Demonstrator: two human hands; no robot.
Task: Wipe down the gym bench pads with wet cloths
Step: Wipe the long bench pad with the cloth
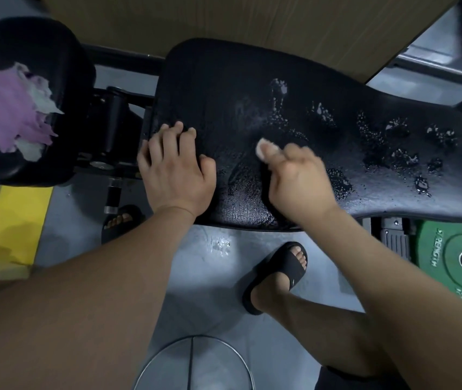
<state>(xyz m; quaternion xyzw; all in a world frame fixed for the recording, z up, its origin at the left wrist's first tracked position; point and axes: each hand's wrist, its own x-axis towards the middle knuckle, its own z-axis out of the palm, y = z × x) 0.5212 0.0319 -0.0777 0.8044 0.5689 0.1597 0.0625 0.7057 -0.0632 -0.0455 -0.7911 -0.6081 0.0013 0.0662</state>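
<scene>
- Leans over the long pad (252, 88), black and textured, lying crosswise just ahead.
- Presses the left hand (176, 170) flat on the pad's left end, fingers spread and nearly straight, gripping nothing.
- Pinches a small white cloth (260, 149) in the right hand (297, 175), fingers curled round it, cloth touching the pad near its middle.
- Looks mid-wipe: a smeared damp film around the cloth, beaded water drops (401, 142) standing across the pad's right half.
- Keeps a purple cloth (10, 108) on the short pad (27, 40) at left, well apart from both hands.
- Calls next for sweeping the cloth rightward through the drops under even pressure, left hand bracing; probably wants the larger cloth for that much water.
- Notes a puddle (220, 244) on the floor below the pad's near edge and a metal bowl (153, 364) by the feet.
</scene>
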